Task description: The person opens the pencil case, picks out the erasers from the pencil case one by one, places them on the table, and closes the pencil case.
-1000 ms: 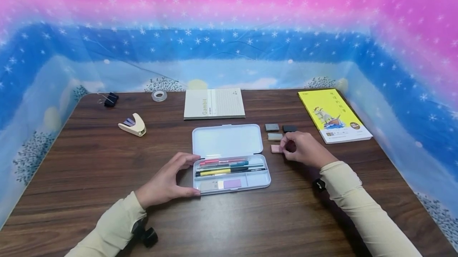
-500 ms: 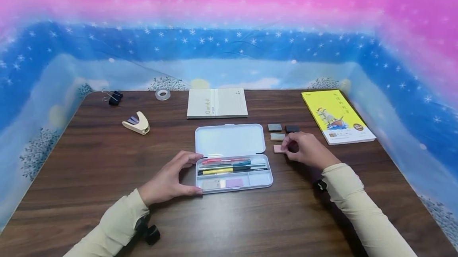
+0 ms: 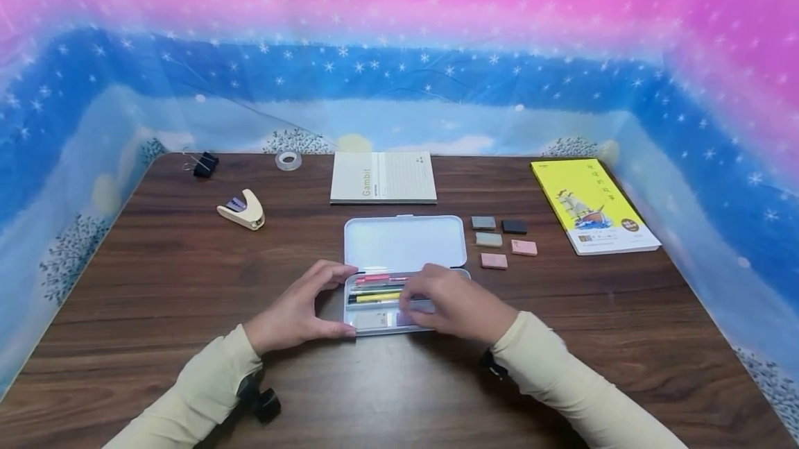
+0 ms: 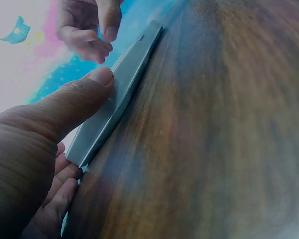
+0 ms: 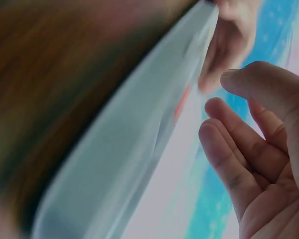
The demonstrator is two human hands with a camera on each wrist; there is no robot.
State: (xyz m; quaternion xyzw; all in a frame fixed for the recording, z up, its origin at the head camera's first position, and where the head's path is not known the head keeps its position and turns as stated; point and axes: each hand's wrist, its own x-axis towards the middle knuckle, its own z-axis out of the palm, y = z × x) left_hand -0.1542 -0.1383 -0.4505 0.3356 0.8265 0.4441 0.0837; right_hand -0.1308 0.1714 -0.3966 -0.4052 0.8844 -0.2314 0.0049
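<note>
**My White Pencil Case [image 3: 376, 331] and My Two Hands**

The pencil case is about halfway between the left and right edges of the table [image 3: 156, 282]. Its lid [image 3: 406, 244] is tipped back toward the table's back edge. My left hand [image 3: 299, 310] holds the case's left end, thumb on the front side and fingers around by the back. My right hand [image 3: 456, 300] is over the right part. Its fingers are a little bent and spread, and my thumb stands apart from them.

Inside the case are a red pen [image 3: 372, 279] and a yellow pen [image 3: 377, 298]. In the front part are a pale block [image 3: 371, 320] and a purple block [image 3: 404, 319]. My right hand hides some of the purple one, so I can't tell if they touch.

Five small blocks [image 3: 489, 240] lie just right of the case. A yellow book [image 3: 587, 207] is by the table's right edge, near the back corner. A notebook [image 3: 399, 178] and a tape roll [image 3: 288, 161] sit along the back edge. A black clip [image 3: 206, 164] is near the back left corner, and a cream stapler [image 3: 250, 213] lies in front of it.
</note>
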